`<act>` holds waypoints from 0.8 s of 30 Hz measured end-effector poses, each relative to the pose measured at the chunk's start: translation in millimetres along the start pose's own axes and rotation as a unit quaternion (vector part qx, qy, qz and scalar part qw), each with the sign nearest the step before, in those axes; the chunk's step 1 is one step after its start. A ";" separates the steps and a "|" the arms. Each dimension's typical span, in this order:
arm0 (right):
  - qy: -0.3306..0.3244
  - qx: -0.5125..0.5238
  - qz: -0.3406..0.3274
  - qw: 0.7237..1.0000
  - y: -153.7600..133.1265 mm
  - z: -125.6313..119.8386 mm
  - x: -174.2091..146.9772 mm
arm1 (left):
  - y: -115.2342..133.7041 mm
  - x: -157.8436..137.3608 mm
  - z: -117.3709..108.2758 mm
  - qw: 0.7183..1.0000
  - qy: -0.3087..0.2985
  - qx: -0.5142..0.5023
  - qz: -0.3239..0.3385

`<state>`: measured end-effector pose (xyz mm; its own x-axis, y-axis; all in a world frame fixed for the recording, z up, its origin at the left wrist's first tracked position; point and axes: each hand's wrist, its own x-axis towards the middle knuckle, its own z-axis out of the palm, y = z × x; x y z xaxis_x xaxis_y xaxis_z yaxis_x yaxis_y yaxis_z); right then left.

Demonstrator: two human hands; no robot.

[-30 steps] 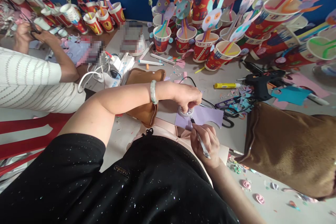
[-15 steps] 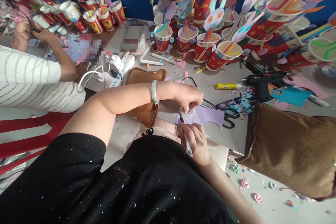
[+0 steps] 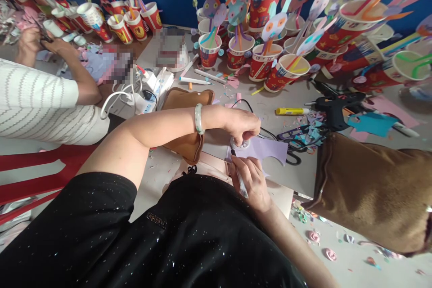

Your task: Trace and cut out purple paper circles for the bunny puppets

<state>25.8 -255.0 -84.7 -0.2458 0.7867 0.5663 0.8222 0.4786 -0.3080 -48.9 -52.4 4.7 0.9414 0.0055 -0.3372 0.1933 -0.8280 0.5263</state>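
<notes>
Our left hand point(image 3: 245, 123) is bunching its fingertips on a round white disc point(image 3: 243, 145) at the purple paper's point(image 3: 272, 147) left end; our right hand point(image 3: 252, 181), by the paper's near edge, is gripping a pen point(image 3: 242, 185), pointing lengthwise toward the disc.

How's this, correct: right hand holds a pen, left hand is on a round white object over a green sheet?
No: the sheet is purple, not green, per head view. Right hand holds the pen, left hand is on the round white object.
</notes>
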 end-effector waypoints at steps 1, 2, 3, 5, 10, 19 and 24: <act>0.004 0.009 -0.001 1.000 2.0 -1.5 -5.1 | -0.4 0.4 0.2 1.000 -0.002 0.001 0.000; 0.008 0.016 0.000 1.000 4.0 -3.0 -9.7 | -0.8 0.7 0.4 1.000 -0.002 0.002 0.001; 0.014 0.020 0.001 1.000 5.9 -4.5 -13.6 | -1.0 0.8 0.5 1.000 -0.002 0.003 0.002; 0.030 0.015 0.001 0.999 9.3 -7.8 -17.9 | -1.2 0.9 0.7 1.000 -0.001 0.007 0.004; 0.065 -0.009 0.004 0.998 13.9 -17.1 -13.0 | -1.8 0.4 1.4 1.000 0.004 0.015 0.009; 0.061 -0.005 0.056 0.997 18.8 -16.6 -15.7 | -0.9 -3.1 3.8 1.000 0.004 0.028 -0.009; 0.072 -0.014 0.073 0.995 21.5 -18.7 -23.4 | 4.9 -9.1 3.8 0.998 0.011 0.053 -0.011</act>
<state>58.8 -270.4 -90.2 -0.0480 0.7815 0.6220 0.8585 0.3506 -0.3742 -57.6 -58.7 7.4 0.9433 0.0365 -0.3300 0.1855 -0.8821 0.4329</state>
